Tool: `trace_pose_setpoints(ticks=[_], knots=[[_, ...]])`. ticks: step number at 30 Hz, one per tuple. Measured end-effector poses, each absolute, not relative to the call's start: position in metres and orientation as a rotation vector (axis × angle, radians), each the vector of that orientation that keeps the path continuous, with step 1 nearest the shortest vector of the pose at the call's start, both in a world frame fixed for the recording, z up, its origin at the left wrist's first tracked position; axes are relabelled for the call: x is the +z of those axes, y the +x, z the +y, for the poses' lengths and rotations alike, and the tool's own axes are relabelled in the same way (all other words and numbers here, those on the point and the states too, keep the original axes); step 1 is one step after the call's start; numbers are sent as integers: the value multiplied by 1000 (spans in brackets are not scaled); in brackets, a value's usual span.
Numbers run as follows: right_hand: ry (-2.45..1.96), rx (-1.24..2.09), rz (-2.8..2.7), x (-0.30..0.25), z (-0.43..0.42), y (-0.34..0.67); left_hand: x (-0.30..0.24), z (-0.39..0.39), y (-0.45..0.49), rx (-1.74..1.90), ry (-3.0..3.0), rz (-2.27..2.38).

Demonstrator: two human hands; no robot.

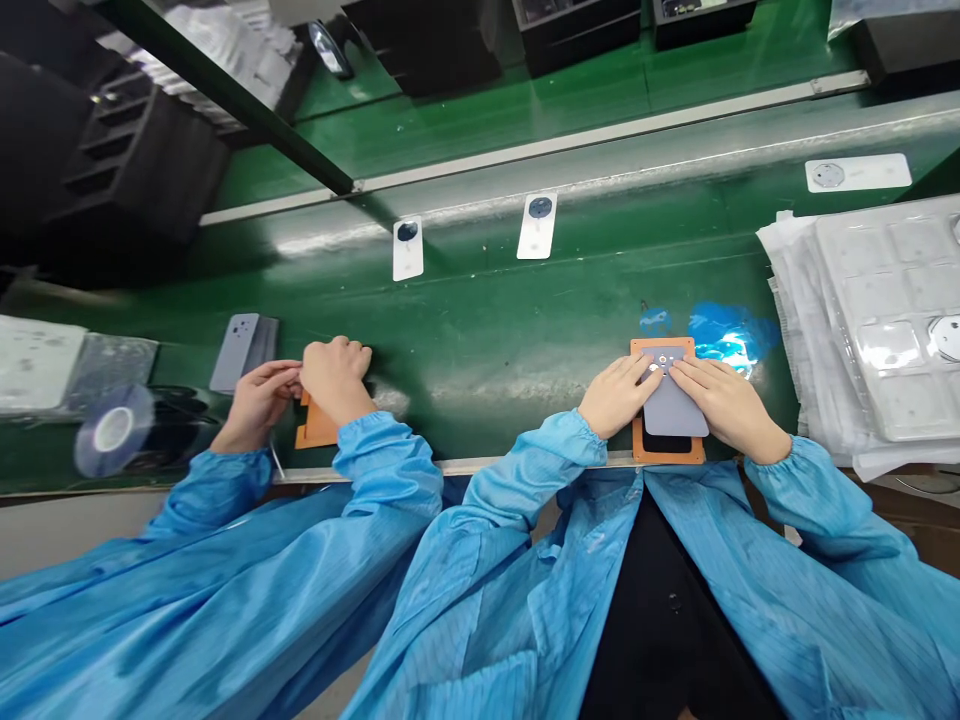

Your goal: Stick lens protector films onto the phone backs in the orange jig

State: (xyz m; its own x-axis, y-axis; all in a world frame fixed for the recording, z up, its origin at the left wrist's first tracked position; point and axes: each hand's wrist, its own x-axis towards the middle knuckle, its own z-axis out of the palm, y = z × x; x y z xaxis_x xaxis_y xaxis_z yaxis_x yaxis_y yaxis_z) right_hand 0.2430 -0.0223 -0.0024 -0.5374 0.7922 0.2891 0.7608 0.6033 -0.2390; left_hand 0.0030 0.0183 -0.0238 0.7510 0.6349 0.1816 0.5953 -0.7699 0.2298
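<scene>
A grey phone back cover (673, 412), with camera holes at its upper end, lies slightly tilted over an orange fixture (646, 455) at the bench edge. Part of the fixture's black recess (666, 443) shows below the cover. My left hand (616, 396) holds the cover's upper left side, fingertips near the camera holes. From the right, my right hand (729, 408) grips its upper right side, thumb and fingers at the edge. Behind the fixture lie crumpled blue film (726, 335) and a smaller blue scrap (655, 320).
At left, a co-worker's hands (337, 375) work over another orange fixture (316, 428), near stacked grey covers (238, 352) and a tape roll (114, 430). White panels with round dark parts (535, 238) lie farther back. Clear plastic trays (885, 330) are stacked at right.
</scene>
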Motion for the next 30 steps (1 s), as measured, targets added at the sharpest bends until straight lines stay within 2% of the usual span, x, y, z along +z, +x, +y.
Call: trace_pose_setpoints(ticks=[7, 20, 30], knots=[[-1328, 73, -2590, -3, -30, 235, -20, 7, 5, 318, 2866, 1048], [-1384, 280, -2546, 11, -46, 233, -25, -11, 5, 432, 2811, 1085], [-1411, 301, -2660, 22, -47, 233, -12, -25, 4, 266, 2759, 1130]])
